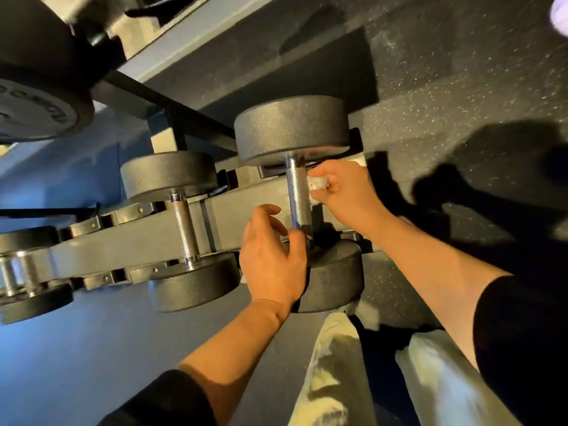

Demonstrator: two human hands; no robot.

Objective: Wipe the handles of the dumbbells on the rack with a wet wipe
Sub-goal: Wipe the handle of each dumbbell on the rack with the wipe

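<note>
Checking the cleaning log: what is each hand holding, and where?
Right hand pinches a bunched wet wipe between its fingertips. Left hand holds nothing, resting on the dumbbell's near head.

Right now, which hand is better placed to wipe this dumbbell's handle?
Right hand: it holds the wet wipe beside the handle. The left hand rests empty on the near weight head.

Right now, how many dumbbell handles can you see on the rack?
3: the right-hand handle, with the wipe in the right hand beside it; the middle handle; and one partly cut off at the left edge. More may lie out of frame.
</note>
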